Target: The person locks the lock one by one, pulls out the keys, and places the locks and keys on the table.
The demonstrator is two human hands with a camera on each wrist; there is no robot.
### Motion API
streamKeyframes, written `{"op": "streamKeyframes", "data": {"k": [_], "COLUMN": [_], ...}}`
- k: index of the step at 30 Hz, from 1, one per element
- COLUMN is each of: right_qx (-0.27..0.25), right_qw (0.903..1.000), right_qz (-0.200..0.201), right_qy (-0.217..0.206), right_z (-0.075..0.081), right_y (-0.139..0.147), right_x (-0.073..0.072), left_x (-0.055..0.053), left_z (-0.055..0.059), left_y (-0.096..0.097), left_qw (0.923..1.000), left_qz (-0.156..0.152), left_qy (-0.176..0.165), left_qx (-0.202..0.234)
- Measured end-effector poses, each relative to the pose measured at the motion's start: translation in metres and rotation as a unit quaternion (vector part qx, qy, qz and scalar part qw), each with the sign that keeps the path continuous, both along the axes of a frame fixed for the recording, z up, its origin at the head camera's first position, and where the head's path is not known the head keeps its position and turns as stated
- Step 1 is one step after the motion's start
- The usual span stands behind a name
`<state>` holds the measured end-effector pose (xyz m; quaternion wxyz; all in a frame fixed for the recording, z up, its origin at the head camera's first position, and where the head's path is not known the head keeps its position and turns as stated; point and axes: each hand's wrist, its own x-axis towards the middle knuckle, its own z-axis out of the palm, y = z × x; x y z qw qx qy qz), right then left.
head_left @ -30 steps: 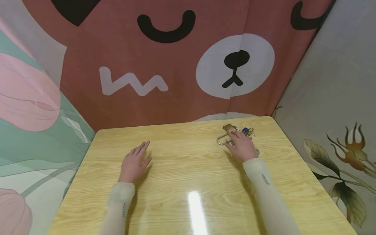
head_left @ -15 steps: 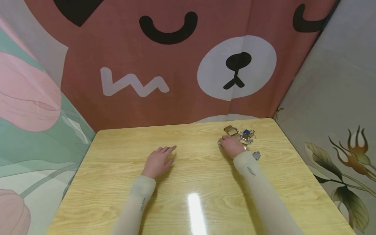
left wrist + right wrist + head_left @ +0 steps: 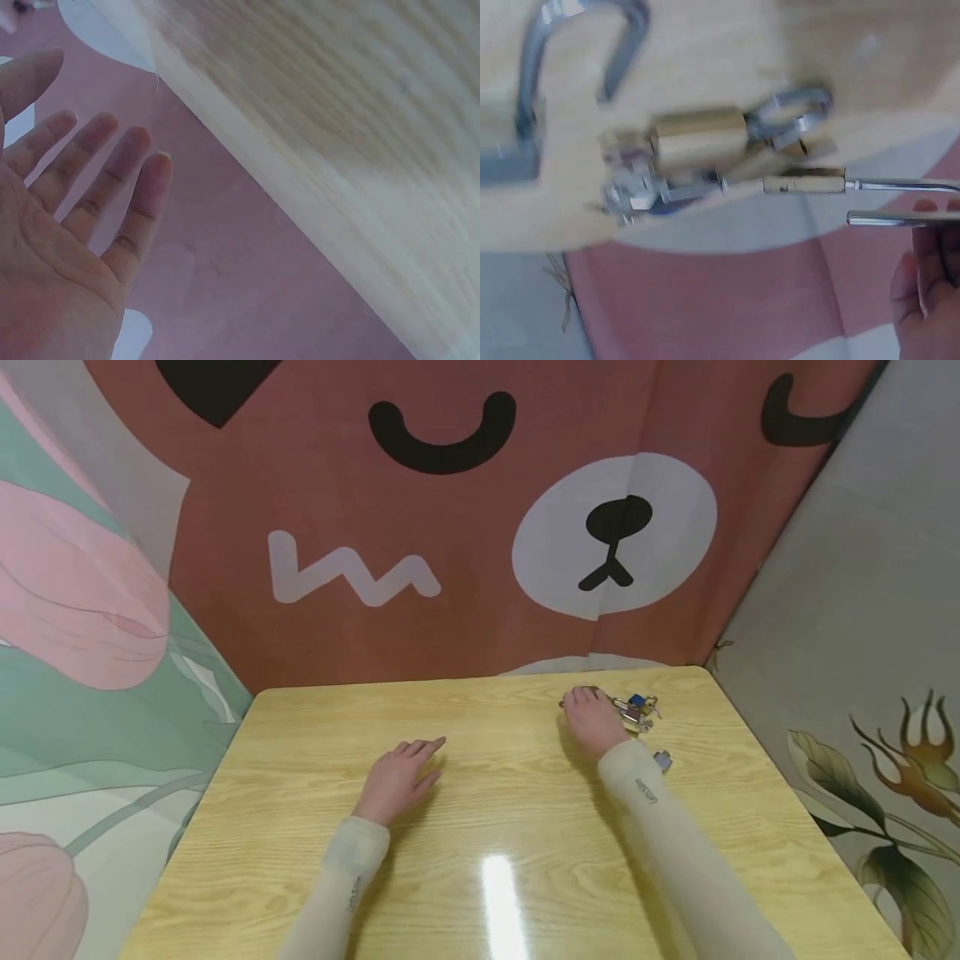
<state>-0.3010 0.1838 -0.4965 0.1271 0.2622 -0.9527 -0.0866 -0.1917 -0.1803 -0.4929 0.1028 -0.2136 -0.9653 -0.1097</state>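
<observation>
My right hand (image 3: 592, 720) is over the back right of the table and covers most of what it holds in the head view. In the right wrist view, its fingers (image 3: 930, 262) hold the open metal shackle (image 3: 889, 218) of a brass padlock (image 3: 806, 183), seen edge-on. Beside it lie a second brass padlock (image 3: 701, 139) and a blurred cluster of small locks. My left hand (image 3: 393, 785) is above the left-middle of the table, fingers extended and holding nothing; its palm (image 3: 60, 262) shows in the left wrist view.
Several small padlocks (image 3: 633, 712), one blue, lie just right of my right hand. A grey padlock (image 3: 663, 761) sits nearer, by the right sleeve. The wooden table (image 3: 480, 793) backs onto a bear-print curtain (image 3: 337, 643), with printed fabric on both sides.
My right hand has moved left, then back toward the far edge, and now covers the brass padlock seen there. My left hand has moved right.
</observation>
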Motion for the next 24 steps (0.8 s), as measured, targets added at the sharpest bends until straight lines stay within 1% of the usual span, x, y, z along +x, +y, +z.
{"op": "streamKeyframes", "data": {"k": [3, 5, 8, 10, 12, 13, 15, 17, 19, 21, 22, 24], "right_qx": [-0.04, -0.09, -0.178, -0.246, -0.305, -0.333, -0.387, -0.428, -0.463, -0.49, -0.501, -0.518], "right_qw": [0.9987, 0.9949, 0.9819, 0.9663, 0.9473, 0.9358, 0.9084, 0.8812, 0.8543, 0.8312, 0.8204, 0.8022], "right_qz": [-0.018, -0.039, -0.062, -0.072, -0.071, -0.07, -0.058, -0.035, -0.009, 0.02, 0.033, 0.056], "right_qy": [0.027, 0.025, 0.011, -0.018, -0.065, -0.091, -0.148, -0.198, -0.236, -0.263, -0.274, -0.291], "right_z": [0.01, 0.019, 0.031, 0.04, 0.047, 0.05, 0.055, 0.06, 0.064, 0.069, 0.071, 0.073], "right_y": [0.001, 0.001, -0.002, -0.006, -0.012, -0.017, -0.028, -0.041, -0.054, -0.067, -0.073, -0.085], "right_x": [-0.004, -0.005, -0.005, -0.001, 0.004, 0.008, 0.017, 0.027, 0.036, 0.045, 0.048, 0.055], "left_x": [0.004, 0.006, 0.009, 0.009, 0.008, 0.008, 0.008, 0.008, 0.007, 0.006, 0.005, 0.004], "left_z": [-0.004, -0.006, -0.007, -0.006, -0.006, -0.006, -0.005, -0.006, -0.007, -0.008, -0.008, -0.008], "left_y": [-0.001, -0.002, -0.004, -0.004, -0.003, -0.002, 0.0, 0.003, 0.008, 0.012, 0.015, 0.021], "left_qw": [0.9999, 0.9998, 0.9996, 0.9993, 0.9988, 0.9984, 0.9974, 0.9954, 0.992, 0.9846, 0.9785, 0.9621], "left_qz": [0.001, 0.002, 0.001, 0.0, -0.002, -0.004, -0.007, -0.01, -0.012, -0.012, -0.012, -0.012], "left_qy": [0.004, 0.005, 0.005, 0.003, 0.001, -0.003, -0.013, -0.027, -0.05, -0.085, -0.106, -0.151], "left_qx": [0.01, 0.017, 0.028, 0.038, 0.049, 0.056, 0.07, 0.091, 0.116, 0.152, 0.176, 0.227]}}
